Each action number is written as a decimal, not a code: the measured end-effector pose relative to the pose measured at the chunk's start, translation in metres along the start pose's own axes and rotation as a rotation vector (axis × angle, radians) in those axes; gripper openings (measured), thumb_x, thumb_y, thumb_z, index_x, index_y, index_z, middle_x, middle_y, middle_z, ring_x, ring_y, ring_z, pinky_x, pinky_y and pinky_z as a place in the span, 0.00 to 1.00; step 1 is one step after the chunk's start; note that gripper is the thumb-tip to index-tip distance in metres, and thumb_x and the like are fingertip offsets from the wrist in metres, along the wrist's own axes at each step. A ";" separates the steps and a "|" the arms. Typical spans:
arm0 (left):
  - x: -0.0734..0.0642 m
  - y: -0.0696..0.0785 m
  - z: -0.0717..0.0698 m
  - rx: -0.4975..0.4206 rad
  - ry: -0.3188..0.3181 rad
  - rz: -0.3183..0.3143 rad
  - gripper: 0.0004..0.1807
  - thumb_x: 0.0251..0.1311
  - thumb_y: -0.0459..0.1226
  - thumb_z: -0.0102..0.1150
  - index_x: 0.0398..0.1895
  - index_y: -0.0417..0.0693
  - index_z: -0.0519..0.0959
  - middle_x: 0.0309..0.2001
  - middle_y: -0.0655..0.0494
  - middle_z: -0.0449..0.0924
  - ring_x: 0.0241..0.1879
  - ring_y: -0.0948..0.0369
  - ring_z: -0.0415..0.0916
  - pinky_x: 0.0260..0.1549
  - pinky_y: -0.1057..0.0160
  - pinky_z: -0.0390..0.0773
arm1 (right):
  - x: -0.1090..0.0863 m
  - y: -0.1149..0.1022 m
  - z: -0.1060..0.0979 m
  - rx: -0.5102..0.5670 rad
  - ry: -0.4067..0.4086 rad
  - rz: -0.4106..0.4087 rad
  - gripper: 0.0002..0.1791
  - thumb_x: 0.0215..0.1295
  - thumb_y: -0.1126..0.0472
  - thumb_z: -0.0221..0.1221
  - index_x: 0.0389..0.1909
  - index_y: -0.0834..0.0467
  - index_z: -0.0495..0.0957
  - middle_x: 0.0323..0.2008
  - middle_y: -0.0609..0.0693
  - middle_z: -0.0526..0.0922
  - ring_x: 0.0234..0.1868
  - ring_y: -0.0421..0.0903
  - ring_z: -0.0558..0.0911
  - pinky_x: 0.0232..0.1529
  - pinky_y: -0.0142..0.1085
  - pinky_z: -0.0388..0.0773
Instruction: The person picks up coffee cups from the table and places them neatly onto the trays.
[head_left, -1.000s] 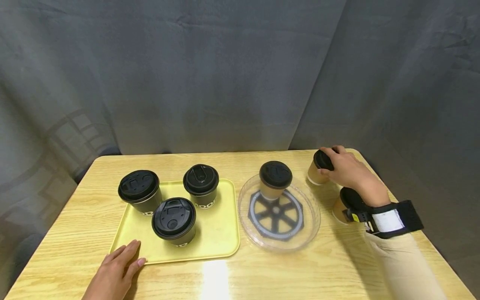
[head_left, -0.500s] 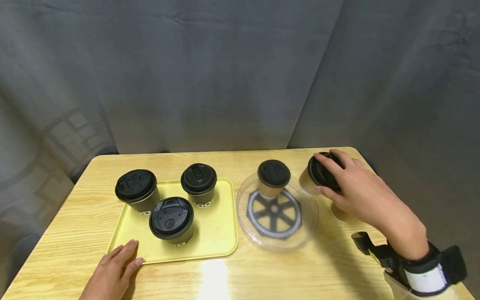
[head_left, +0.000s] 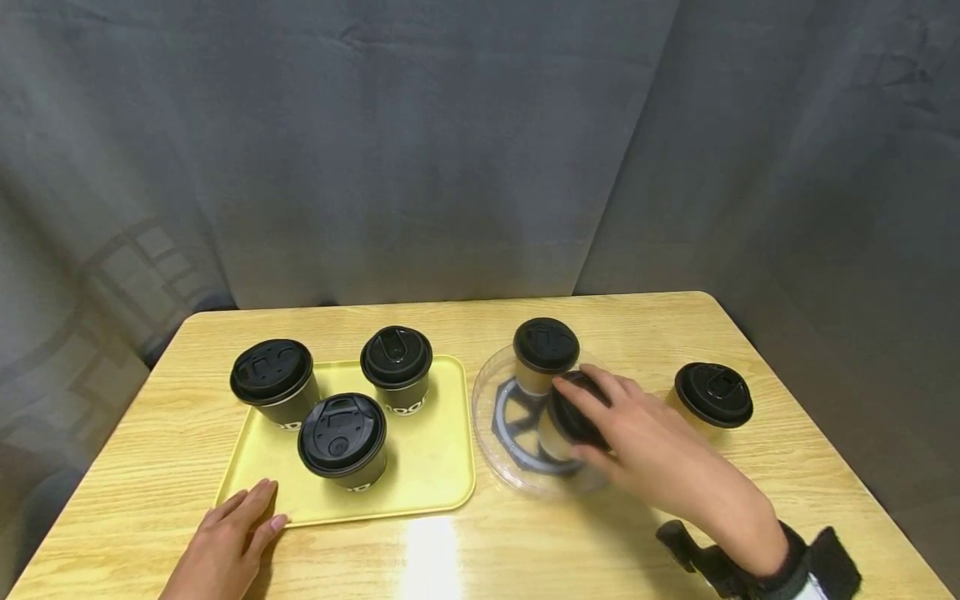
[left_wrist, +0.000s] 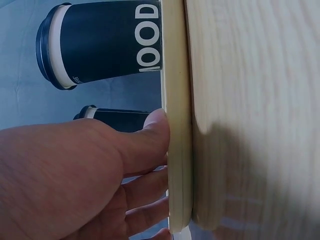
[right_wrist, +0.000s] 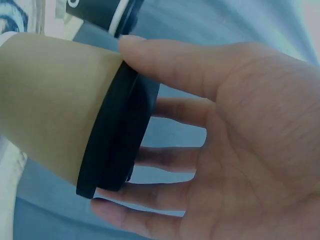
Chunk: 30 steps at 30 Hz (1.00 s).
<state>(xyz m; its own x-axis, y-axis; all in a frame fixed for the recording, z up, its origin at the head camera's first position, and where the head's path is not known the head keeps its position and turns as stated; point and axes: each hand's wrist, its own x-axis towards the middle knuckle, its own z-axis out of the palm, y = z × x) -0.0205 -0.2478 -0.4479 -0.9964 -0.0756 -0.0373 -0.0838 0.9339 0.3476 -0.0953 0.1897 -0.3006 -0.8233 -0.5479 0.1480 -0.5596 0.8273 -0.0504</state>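
My right hand (head_left: 637,442) grips a tan paper coffee cup (right_wrist: 55,105) by its black lid (right_wrist: 117,135), thumb on one side and fingers on the other. In the head view this cup is over the round clear plastic dish (head_left: 487,433), close beside a second tan cup (head_left: 532,379) standing in it. My left hand (head_left: 225,542) rests with relaxed fingers on the near left corner of the yellow tray (head_left: 427,492). In the left wrist view its thumb (left_wrist: 159,125) touches the tray edge, below a dark lettered cup (left_wrist: 110,45).
Three dark lidded cups stand on the tray: one at the back left (head_left: 273,375), one at the front (head_left: 345,442), one at the back (head_left: 397,367). Another tan cup (head_left: 708,396) stands at the table's right. A grey curtain (head_left: 412,150) hangs behind the table.
My right hand has lifted the tan cup from the table's back right and carried it left and nearer, over the clear dish. The left hand stays at the tray corner.
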 end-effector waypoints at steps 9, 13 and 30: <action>0.001 0.002 -0.001 0.002 -0.014 -0.003 0.29 0.67 0.43 0.56 0.66 0.33 0.68 0.65 0.33 0.68 0.61 0.31 0.65 0.54 0.32 0.69 | 0.001 -0.003 0.018 0.031 -0.009 -0.017 0.39 0.57 0.47 0.67 0.70 0.47 0.66 0.68 0.59 0.68 0.59 0.62 0.76 0.49 0.57 0.80; 0.002 0.001 -0.003 0.025 -0.049 -0.015 0.30 0.69 0.45 0.54 0.66 0.34 0.68 0.66 0.32 0.68 0.62 0.31 0.65 0.55 0.32 0.69 | 0.002 -0.004 0.024 0.055 -0.006 -0.017 0.39 0.57 0.46 0.67 0.70 0.47 0.66 0.69 0.60 0.66 0.60 0.62 0.75 0.54 0.58 0.77; -0.011 0.010 -0.022 0.094 0.260 0.039 0.37 0.67 0.49 0.55 0.74 0.42 0.58 0.67 0.32 0.64 0.61 0.32 0.62 0.54 0.33 0.65 | -0.012 0.001 0.026 0.100 0.076 0.018 0.47 0.57 0.42 0.66 0.75 0.47 0.56 0.74 0.61 0.59 0.69 0.63 0.66 0.62 0.61 0.69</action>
<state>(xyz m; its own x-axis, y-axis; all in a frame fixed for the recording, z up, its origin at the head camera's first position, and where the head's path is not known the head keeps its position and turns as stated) -0.0105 -0.2455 -0.4236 -0.9687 -0.1144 0.2201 -0.0561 0.9654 0.2548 -0.0884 0.1941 -0.3284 -0.8260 -0.5188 0.2203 -0.5544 0.8183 -0.1517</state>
